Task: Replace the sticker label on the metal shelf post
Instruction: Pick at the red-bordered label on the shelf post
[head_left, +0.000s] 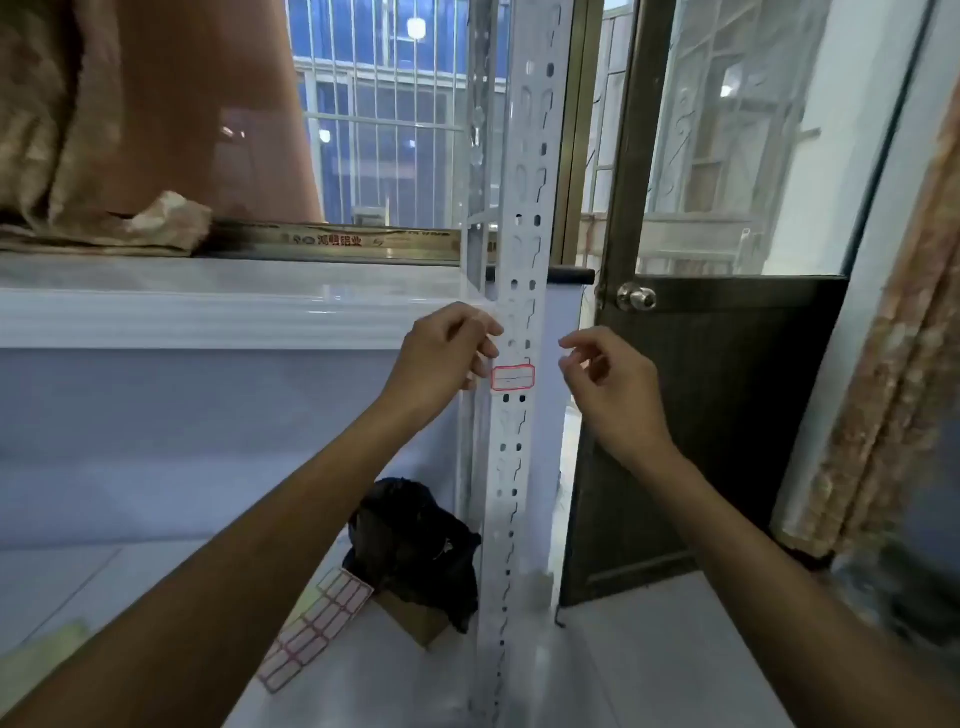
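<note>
Hands flanking white shelf post (519, 291), left hand (447, 358) curled beside red-bordered label (513, 377), right hand (608, 384) loosely pinched, empty

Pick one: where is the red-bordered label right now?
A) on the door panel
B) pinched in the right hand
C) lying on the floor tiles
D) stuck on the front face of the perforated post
D: the red-bordered label sits flat on the white post, between the left hand and the right hand; the spare sticker sheet lies lower down.
</note>
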